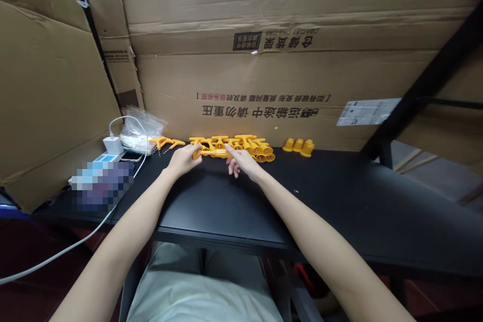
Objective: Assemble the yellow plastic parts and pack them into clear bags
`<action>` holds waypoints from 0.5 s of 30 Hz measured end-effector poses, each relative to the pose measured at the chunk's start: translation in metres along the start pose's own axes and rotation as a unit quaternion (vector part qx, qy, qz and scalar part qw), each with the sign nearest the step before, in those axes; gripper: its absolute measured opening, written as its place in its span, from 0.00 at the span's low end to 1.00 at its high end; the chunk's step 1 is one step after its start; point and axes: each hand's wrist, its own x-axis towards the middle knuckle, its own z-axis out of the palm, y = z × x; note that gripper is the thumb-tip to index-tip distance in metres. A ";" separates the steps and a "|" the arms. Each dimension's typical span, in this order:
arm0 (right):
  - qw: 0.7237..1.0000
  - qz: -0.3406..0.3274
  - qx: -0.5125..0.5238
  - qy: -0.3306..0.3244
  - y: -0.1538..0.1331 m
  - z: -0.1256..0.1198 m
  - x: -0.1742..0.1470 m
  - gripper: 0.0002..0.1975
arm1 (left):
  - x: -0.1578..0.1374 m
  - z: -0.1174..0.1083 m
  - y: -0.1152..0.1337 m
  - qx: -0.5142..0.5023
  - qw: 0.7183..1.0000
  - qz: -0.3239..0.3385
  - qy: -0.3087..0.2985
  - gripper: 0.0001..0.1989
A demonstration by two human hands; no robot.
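Observation:
Between my two hands lies a yellow plastic corkscrew, held level just above the black tabletop. My left hand is closed around its T-shaped handle end. Around the wider, bell-shaped end, my right hand has its thumb and fingers pressed. Right behind them, several yellow corkscrews with bell-shaped bodies are laid in a stacked row, partly hidden by my hands. To the left are a few T-handles with bare metal screws. On the right stand several yellow bell-shaped bodies without handles.
A cardboard sheet rises behind the black table. At the left lie a clear plastic bag, a phone and a power strip with a white charger. Its white cable runs over the table's front edge.

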 end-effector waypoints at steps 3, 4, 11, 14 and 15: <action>1.000 0.021 -0.011 0.016 -0.003 -0.002 -0.001 0.32 | 0.000 0.000 0.002 -0.012 1.000 0.003 0.013 0.13; 1.000 0.016 -0.013 0.008 -0.003 -0.004 -0.001 0.32 | 0.000 0.000 0.002 -0.015 1.000 0.000 0.017 0.13; 0.988 -0.148 0.034 0.003 0.008 -0.014 0.008 0.25 | 0.000 0.000 -0.003 -0.013 1.000 -0.007 0.017 0.13; 0.993 -0.116 0.021 0.004 0.007 -0.011 0.007 0.22 | 0.000 0.000 -0.002 -0.015 1.000 0.006 0.022 0.13; 0.995 -0.098 0.017 0.009 0.006 -0.010 0.006 0.23 | 0.000 0.000 -0.001 -0.015 1.000 0.009 0.025 0.13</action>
